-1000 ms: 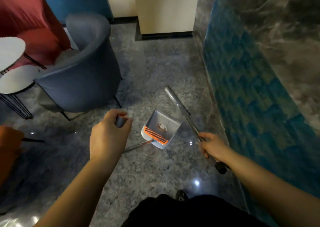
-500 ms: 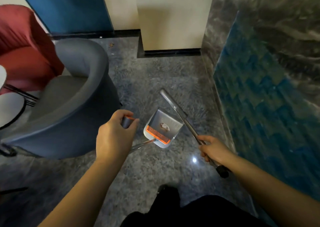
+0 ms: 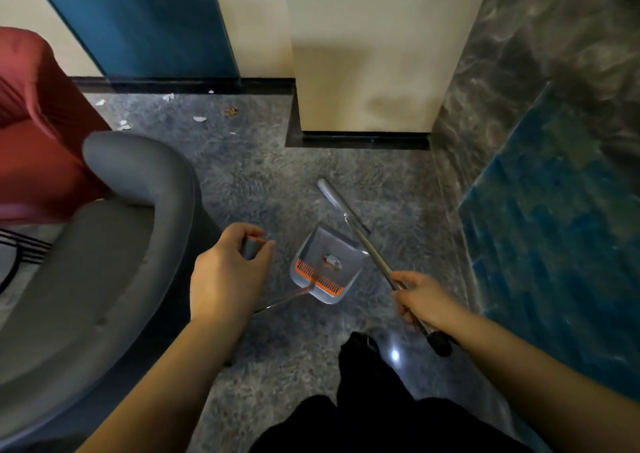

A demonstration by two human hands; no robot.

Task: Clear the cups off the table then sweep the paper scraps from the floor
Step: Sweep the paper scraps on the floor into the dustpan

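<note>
— Where's the dustpan (image 3: 329, 265)?
— Centre of the frame, low over the grey floor (image 3: 263, 182), mouth toward the upper right; its long handle runs down-left into the left hand (image 3: 228, 272), which grips the top end.
— And the broom (image 3: 367, 248)?
— Its pole slants from upper left to lower right; the right hand (image 3: 424, 300) is wrapped round it near the black end cap. The bristles are hard to make out.
— Anything inside?
— One small scrap, blurred. Paper scraps (image 3: 199, 118) lie upper left by the baseboard, beyond the grey chair (image 3: 104, 262), which the frame cuts off.
</note>
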